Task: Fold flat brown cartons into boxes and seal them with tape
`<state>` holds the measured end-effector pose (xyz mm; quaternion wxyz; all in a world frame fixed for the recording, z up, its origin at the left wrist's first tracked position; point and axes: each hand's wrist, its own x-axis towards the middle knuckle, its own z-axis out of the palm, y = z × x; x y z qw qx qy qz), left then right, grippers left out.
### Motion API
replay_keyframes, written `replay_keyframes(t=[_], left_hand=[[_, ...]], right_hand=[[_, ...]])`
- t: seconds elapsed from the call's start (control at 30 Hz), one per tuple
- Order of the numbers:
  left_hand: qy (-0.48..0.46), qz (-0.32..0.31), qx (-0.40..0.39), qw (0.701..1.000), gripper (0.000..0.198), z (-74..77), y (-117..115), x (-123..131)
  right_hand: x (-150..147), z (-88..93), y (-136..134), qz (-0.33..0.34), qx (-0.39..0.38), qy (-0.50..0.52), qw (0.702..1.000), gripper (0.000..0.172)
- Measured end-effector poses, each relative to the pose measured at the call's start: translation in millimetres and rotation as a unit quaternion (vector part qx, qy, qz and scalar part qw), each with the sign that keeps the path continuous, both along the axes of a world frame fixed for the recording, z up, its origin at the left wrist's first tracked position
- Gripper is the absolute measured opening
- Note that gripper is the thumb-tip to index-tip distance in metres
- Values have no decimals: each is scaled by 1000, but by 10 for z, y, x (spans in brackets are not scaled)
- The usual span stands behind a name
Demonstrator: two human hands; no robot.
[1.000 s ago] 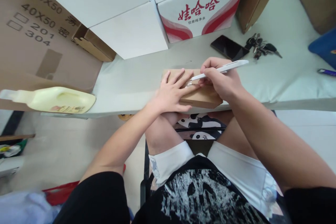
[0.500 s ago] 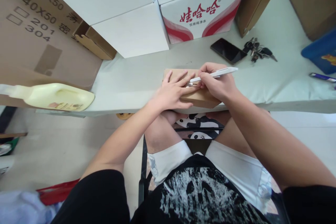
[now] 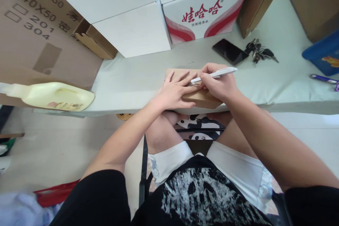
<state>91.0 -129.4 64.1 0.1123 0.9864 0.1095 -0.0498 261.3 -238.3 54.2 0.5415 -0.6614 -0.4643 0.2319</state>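
My left hand [image 3: 176,91] lies flat with its fingers spread over a small brown cardboard box [image 3: 203,98]. The box rests near the front edge of the covered table. In my right hand [image 3: 218,83] is a slim white pen [image 3: 225,72], pinched between thumb and fingers and slanting down to the left. Its lower end is at the box top, close to my left fingertips. A small shiny piece [image 3: 192,84] shows between the two hands; what it is I cannot make out.
Beyond the box lie a black phone [image 3: 230,51] and a bunch of keys [image 3: 259,50]. White cartons [image 3: 132,35] stand along the back. A pale yellow bottle [image 3: 58,96] lies at left, by a big carton [image 3: 39,42]. A blue container [image 3: 324,54] and purple pen-like item [image 3: 323,78] are at right.
The white pen has shifted slightly to the left with my right hand. My left hand stays spread on the box. The view has moved a little.
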Motion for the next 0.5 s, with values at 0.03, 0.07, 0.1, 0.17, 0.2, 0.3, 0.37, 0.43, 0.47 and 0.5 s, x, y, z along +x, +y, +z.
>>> replay_keyframes(t=[0.03,0.07,0.1,0.17,0.2,0.3,0.37,0.43,0.47,0.5], left_hand=[[-1,-1,0,1000,75,-2,1,0],[-2,-1,0,1000,75,-5,1,1],[-3,-2,1,1000,75,-7,2,1],[-6,-4,2,1000,75,-10,2,2],[-6,-5,3,1000,75,-11,2,2],[-6,-6,4,1000,75,-11,0,3],[-5,-6,4,1000,75,-12,0,3],[-5,-6,4,1000,75,-14,0,5],[-5,-6,3,1000,75,-14,0,6],[-5,-5,3,1000,75,-14,1,7]], right_hand=[[0,-4,0,-2,1,0,1000,20],[-1,-8,-1,-5,1,0,1000,19],[-2,-11,-2,-7,2,0,1000,19],[-4,-14,-4,-9,2,0,1000,18],[-5,-14,-5,-10,1,1,1000,18],[-7,-4,-7,-14,-4,-1,1000,20],[-8,9,-10,-14,-9,-8,1000,21],[-10,21,-13,-12,-12,-16,1000,21],[-12,26,-15,-11,-12,-18,1000,22],[-14,29,-16,-12,-11,-20,1000,22]])
